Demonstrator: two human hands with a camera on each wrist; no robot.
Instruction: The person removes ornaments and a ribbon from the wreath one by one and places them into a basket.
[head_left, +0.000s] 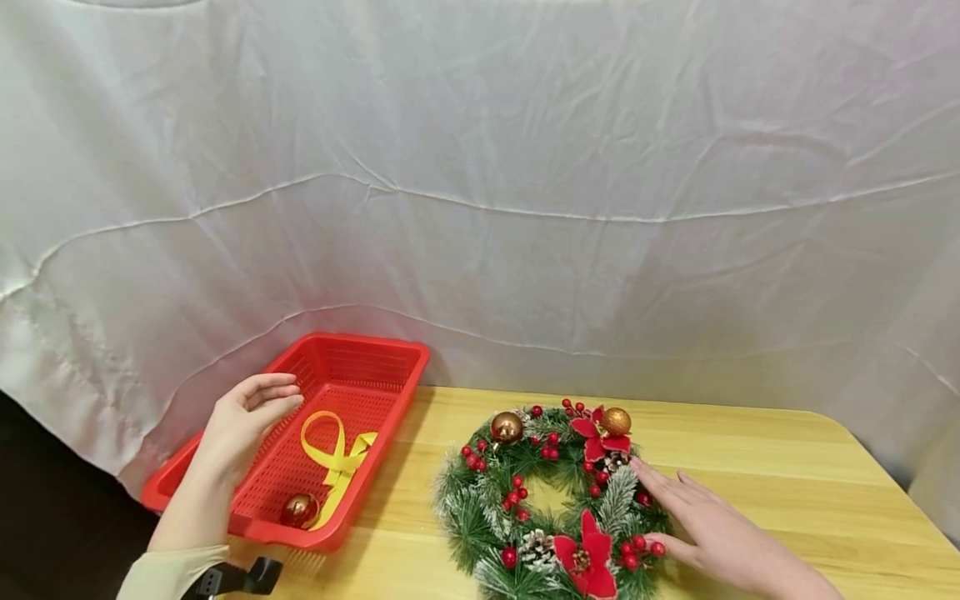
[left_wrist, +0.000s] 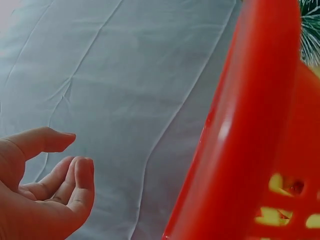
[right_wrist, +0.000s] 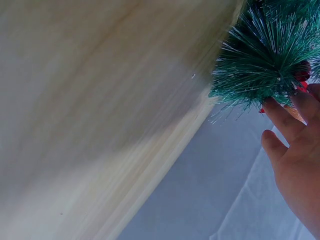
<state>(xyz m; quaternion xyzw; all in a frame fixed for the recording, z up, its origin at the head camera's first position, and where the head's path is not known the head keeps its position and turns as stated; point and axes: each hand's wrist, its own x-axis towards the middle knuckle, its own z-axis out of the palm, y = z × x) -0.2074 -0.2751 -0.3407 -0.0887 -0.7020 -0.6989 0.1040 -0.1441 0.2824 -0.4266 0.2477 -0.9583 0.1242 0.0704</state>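
Note:
A green Christmas wreath (head_left: 472,521) with red berries, pine cones and red flowers (head_left: 596,554) lies on the table. On its far side sit a shiny copper ball (head_left: 507,427) and a glittery gold ball (head_left: 617,422). My right hand (head_left: 708,525) touches the wreath's right edge with fingers stretched out. Over the left side of a red plastic basket (head_left: 411,404) hovers my left hand (head_left: 242,425), fingers loosely bent and nothing between them; the left wrist view shows thumb and fingertips apart. Inside the basket are a yellow ribbon (head_left: 339,461) and another copper ball (head_left: 300,510).
The yellow wood-grain table (head_left: 787,467) extends to the right of the wreath, with a rounded far right corner. A pale cloth curtain (head_left: 525,275) hangs behind the table and basket. A dark strap (head_left: 232,577) is around my left wrist.

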